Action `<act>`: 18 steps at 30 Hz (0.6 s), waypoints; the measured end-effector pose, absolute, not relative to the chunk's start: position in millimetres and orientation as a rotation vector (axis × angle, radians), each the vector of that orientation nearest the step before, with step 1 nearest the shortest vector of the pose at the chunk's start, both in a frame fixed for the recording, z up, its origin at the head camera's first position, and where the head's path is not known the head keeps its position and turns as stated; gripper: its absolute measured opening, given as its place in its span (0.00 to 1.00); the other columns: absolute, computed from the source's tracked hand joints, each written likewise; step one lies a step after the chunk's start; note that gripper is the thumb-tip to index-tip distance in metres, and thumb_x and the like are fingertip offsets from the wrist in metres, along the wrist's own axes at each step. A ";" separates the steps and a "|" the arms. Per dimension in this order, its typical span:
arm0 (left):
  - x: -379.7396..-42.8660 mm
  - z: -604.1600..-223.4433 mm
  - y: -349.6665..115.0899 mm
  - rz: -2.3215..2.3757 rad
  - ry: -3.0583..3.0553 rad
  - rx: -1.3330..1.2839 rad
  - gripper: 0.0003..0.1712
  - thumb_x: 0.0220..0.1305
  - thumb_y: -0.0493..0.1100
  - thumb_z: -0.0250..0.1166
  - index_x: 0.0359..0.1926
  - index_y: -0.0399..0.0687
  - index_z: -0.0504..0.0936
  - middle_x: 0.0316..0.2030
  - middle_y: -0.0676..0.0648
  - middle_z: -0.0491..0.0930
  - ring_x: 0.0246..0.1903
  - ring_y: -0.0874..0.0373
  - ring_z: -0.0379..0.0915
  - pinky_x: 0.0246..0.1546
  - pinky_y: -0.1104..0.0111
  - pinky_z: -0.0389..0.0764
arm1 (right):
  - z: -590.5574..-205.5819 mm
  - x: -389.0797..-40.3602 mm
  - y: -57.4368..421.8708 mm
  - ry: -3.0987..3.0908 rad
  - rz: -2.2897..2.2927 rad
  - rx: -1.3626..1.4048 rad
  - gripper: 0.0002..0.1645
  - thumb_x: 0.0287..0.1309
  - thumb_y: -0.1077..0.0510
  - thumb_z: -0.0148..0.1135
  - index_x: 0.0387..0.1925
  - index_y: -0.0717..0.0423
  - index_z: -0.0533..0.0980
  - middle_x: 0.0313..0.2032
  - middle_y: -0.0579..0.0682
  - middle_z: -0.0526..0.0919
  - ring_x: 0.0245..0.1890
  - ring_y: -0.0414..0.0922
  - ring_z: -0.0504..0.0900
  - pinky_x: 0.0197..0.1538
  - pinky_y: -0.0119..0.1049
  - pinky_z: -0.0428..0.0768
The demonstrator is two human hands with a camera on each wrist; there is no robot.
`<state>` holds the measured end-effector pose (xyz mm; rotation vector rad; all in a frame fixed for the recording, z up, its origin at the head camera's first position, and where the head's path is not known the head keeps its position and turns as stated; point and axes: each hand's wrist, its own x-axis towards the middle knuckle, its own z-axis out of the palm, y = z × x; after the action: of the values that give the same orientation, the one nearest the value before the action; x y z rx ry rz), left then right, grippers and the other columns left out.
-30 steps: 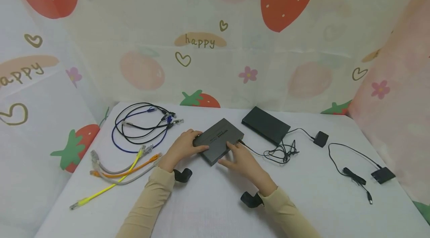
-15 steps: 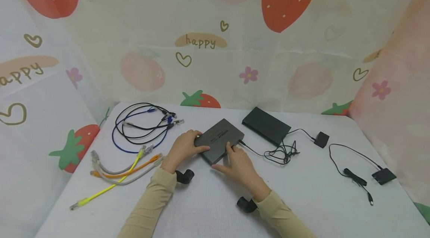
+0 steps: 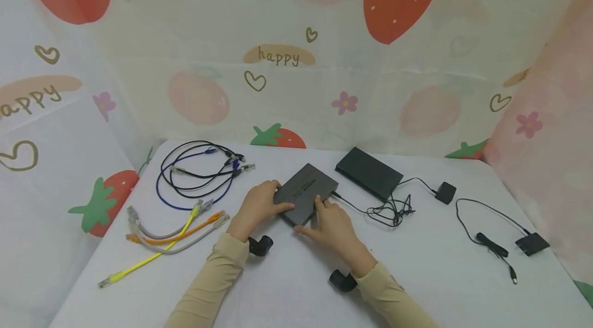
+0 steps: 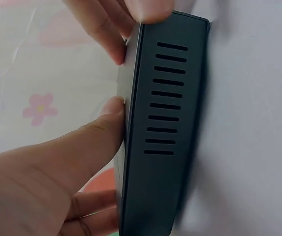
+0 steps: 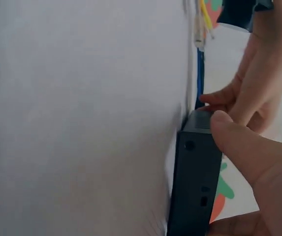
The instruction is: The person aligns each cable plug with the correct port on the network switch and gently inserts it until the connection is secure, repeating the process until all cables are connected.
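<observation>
A dark grey NETGEAR network switch (image 3: 303,191) lies at an angle on the white table. My left hand (image 3: 260,205) grips its left side, the thumb lying over the top face; the left wrist view shows the slotted side wall of the switch (image 4: 164,113). My right hand (image 3: 337,226) holds the near right side, fingers at the edge and thumb at the near corner. In the right wrist view that thumb rests on the corner of the switch (image 5: 194,172), beside a round hole. A black power cord (image 3: 347,201) meets the right corner of the switch.
A second black box (image 3: 369,172) lies behind right, near a tangled cord (image 3: 393,210) and a black adapter (image 3: 446,192). Another adapter (image 3: 532,243) lies far right. At left are coiled black and blue cables (image 3: 199,171), plus yellow (image 3: 148,260), orange and grey ones.
The switch has shifted slightly to the right and turned a little, with the left hand following. The right thumb has moved left to the near corner.
</observation>
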<state>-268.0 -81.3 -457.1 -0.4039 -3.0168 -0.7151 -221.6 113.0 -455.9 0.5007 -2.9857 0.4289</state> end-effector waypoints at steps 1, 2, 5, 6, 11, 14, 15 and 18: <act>-267.9 -457.5 -81.1 -0.715 -3.013 -0.399 0.39 0.47 0.62 0.69 0.51 0.37 0.75 0.42 0.41 0.80 0.35 0.53 0.75 0.39 0.61 0.75 | -456.2 -221.9 112.8 -2.984 0.427 0.499 0.60 0.41 0.26 0.62 0.61 0.69 0.65 0.53 0.66 0.75 0.47 0.61 0.77 0.44 0.48 0.77; -267.8 -458.0 -80.9 -0.713 -3.007 -0.396 0.39 0.47 0.62 0.70 0.50 0.37 0.75 0.42 0.42 0.80 0.35 0.53 0.75 0.39 0.61 0.76 | -456.6 -222.6 113.1 -2.986 0.429 0.500 0.59 0.41 0.27 0.63 0.60 0.69 0.65 0.53 0.67 0.75 0.47 0.61 0.77 0.44 0.48 0.77; -267.4 -458.6 -79.0 -0.713 -2.996 -0.400 0.38 0.46 0.62 0.70 0.48 0.37 0.76 0.40 0.42 0.80 0.33 0.54 0.74 0.36 0.62 0.75 | -457.3 -226.2 116.9 -3.003 0.424 0.515 0.58 0.41 0.28 0.64 0.61 0.69 0.65 0.53 0.66 0.75 0.49 0.60 0.77 0.46 0.48 0.77; -267.1 -458.7 -78.2 -0.709 -2.995 -0.402 0.37 0.46 0.63 0.70 0.47 0.38 0.75 0.39 0.43 0.80 0.32 0.55 0.74 0.35 0.63 0.75 | -457.5 -227.8 118.8 -3.005 0.412 0.531 0.58 0.41 0.29 0.64 0.61 0.69 0.65 0.53 0.66 0.75 0.49 0.59 0.77 0.46 0.47 0.77; -264.5 -456.9 -73.9 -0.718 -3.005 -0.432 0.35 0.47 0.63 0.69 0.42 0.39 0.74 0.32 0.46 0.77 0.27 0.58 0.68 0.30 0.65 0.71 | -455.3 -234.3 129.0 -2.977 0.287 0.652 0.57 0.39 0.27 0.64 0.59 0.67 0.68 0.45 0.62 0.80 0.40 0.53 0.80 0.40 0.44 0.78; -261.3 -454.2 -72.0 -0.751 -3.020 -0.443 0.34 0.47 0.62 0.70 0.42 0.39 0.73 0.32 0.46 0.76 0.27 0.58 0.68 0.30 0.65 0.71 | -453.7 -238.0 135.8 -2.965 0.256 0.721 0.56 0.39 0.27 0.64 0.59 0.65 0.69 0.42 0.59 0.82 0.35 0.49 0.80 0.38 0.42 0.77; -259.9 -453.3 -71.5 -0.765 -3.028 -0.446 0.34 0.47 0.62 0.70 0.43 0.38 0.73 0.32 0.46 0.76 0.28 0.58 0.68 0.30 0.65 0.71 | -453.2 -239.2 138.5 -2.974 0.269 0.740 0.56 0.40 0.27 0.64 0.59 0.65 0.68 0.44 0.58 0.81 0.37 0.49 0.80 0.40 0.42 0.77; -256.1 -450.3 -69.8 -0.820 -3.054 -0.457 0.36 0.46 0.61 0.71 0.44 0.38 0.73 0.33 0.45 0.76 0.29 0.57 0.69 0.31 0.65 0.72 | -453.4 -243.8 148.3 -2.998 0.353 0.806 0.55 0.42 0.30 0.64 0.61 0.65 0.66 0.52 0.59 0.78 0.48 0.51 0.79 0.49 0.44 0.76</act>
<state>-256.1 -69.8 -450.3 -0.4571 -3.0545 -0.8201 -243.8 148.3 -453.4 0.8060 -2.9980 0.3530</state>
